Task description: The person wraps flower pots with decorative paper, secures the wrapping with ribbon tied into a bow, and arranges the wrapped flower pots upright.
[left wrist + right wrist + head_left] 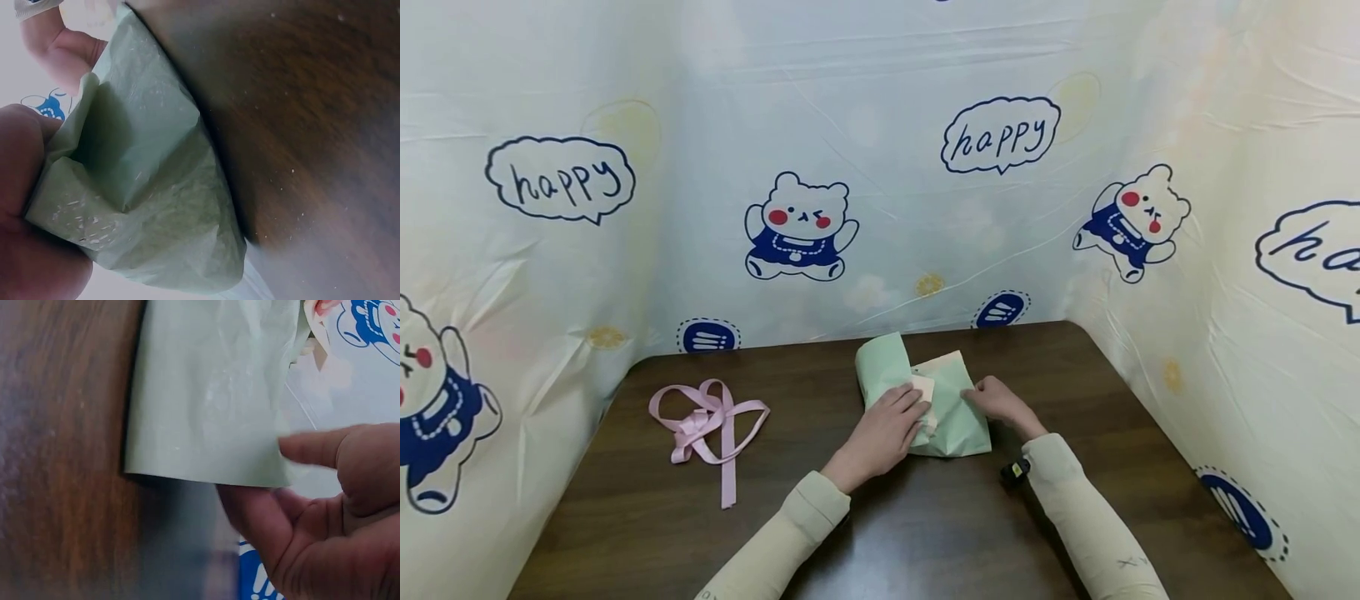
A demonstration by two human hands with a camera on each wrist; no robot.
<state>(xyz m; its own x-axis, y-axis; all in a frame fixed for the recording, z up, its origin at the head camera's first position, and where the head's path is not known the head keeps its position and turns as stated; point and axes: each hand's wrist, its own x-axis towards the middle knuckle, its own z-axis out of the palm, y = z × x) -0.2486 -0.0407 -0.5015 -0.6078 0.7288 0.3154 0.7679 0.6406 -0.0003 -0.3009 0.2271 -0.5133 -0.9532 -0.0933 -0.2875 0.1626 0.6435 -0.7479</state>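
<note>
On the brown table a sheet of pale green wrapping paper (955, 417) is partly folded over itself, with a cream patch (922, 386) showing at its middle. What lies under the paper is hidden. My left hand (891, 425) rests on the paper from the left, fingers stretched over the cream patch. In the left wrist view the paper (156, 162) bulges and creases beside that hand (31, 212). My right hand (1002, 403) pinches the right edge of the paper. The right wrist view has its thumb above and a finger below the sheet's edge (212, 481).
A loosely looped pink ribbon (700, 425) lies on the left of the table (805, 392). A small black object (1015, 472) sits at the right wrist. A printed curtain (880, 167) with bears hangs behind and along both sides.
</note>
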